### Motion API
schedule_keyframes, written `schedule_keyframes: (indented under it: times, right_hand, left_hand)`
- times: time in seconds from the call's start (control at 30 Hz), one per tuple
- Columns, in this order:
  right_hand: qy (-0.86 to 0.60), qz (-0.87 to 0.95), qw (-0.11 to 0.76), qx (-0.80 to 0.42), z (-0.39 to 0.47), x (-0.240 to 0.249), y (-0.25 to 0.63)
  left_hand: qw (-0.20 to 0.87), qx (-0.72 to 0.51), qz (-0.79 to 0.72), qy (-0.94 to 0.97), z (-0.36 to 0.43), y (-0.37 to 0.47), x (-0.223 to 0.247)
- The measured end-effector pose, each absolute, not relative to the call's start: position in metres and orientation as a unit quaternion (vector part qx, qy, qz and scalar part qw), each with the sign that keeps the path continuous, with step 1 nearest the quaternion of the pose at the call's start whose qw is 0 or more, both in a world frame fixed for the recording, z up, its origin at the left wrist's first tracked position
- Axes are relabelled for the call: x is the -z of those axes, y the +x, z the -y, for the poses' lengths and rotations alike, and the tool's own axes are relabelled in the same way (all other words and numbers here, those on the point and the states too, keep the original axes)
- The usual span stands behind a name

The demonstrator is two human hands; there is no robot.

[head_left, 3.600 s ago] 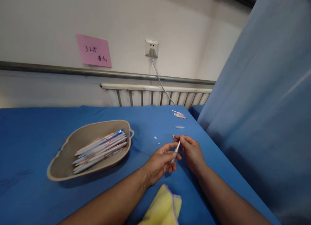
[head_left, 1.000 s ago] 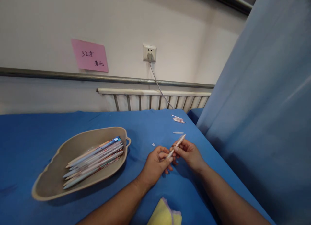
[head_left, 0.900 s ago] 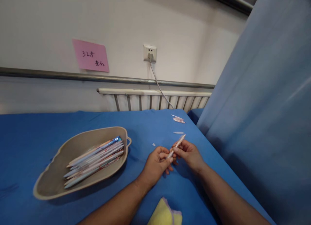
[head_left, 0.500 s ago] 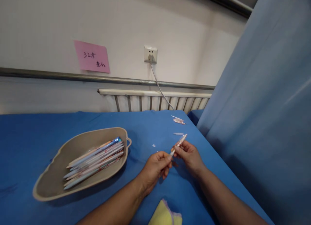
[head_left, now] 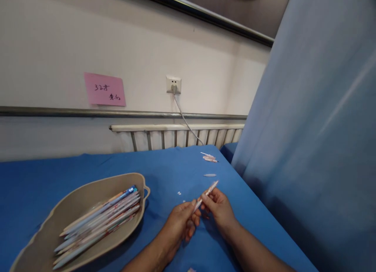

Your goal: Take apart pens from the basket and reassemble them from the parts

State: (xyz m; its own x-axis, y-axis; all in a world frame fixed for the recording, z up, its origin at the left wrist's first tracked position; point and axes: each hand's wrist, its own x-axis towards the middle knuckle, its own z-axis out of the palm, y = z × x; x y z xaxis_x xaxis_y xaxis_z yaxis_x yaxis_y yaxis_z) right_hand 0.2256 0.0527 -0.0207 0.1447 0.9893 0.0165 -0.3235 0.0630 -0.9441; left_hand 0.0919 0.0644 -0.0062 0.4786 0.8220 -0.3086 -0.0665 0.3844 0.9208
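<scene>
A white pen [head_left: 209,189] with reddish markings is held at a slant between my two hands. My left hand [head_left: 182,221] pinches its lower end between thumb and fingers. Further up the barrel, my right hand [head_left: 219,207] grips it, and the upper tip sticks out past the fingers. Beyond the hands lies a clear pale tube [head_left: 210,175], perhaps a pen barrel. Behind that sits a small group of thin white and pinkish sticks [head_left: 209,158]. Tiny white bits [head_left: 179,193] lie on the blue sheet left of my hands.
To the left, a beige basin [head_left: 73,193] with a loop handle holds several pens [head_left: 102,221]. The blue sheet [head_left: 164,166] ends at a white railing [head_left: 176,127]. A cord [head_left: 187,123] runs down from a wall socket [head_left: 174,85]. A blue curtain [head_left: 308,127] hangs at right.
The view has tilted up and shifted, so the basin and hands appear lower and further left. Both hands keep hold of the pen. The yellow cloth has nearly left the bottom edge.
</scene>
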Motion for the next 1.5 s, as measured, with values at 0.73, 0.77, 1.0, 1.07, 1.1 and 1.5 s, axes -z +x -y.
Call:
schedule_keyframes:
  times: [0.73, 0.77, 1.0, 1.07, 1.1, 1.5]
  right_hand:
    - [-0.41, 0.347, 0.64, -0.55, -0.052, 0.023, 0.225]
    - [-0.409, 0.349, 0.638, -0.552, -0.051, 0.022, 0.226]
    - [-0.415, 0.355, 0.632, -0.55, -0.049, 0.019, 0.227]
    - [-0.407, 0.354, 0.635, -0.553, -0.049, 0.019, 0.228]
    - [-0.403, 0.353, 0.637, -0.555, -0.049, 0.019, 0.228]
    - [-0.419, 0.339, 0.638, -0.55, -0.046, 0.015, 0.228]
  left_hand:
    - [0.748, -0.281, -0.404, 0.444, -0.065, 0.091, 0.001]
    - [0.741, -0.282, -0.412, 0.449, -0.064, 0.091, 0.001]
    - [0.704, -0.352, -0.406, 0.465, -0.064, 0.092, 0.003]
    - [0.735, -0.333, -0.392, 0.443, -0.065, 0.092, 0.002]
    - [0.749, -0.316, -0.389, 0.434, -0.065, 0.091, 0.002]
    - [0.699, -0.36, -0.413, 0.459, -0.067, 0.091, 0.004]
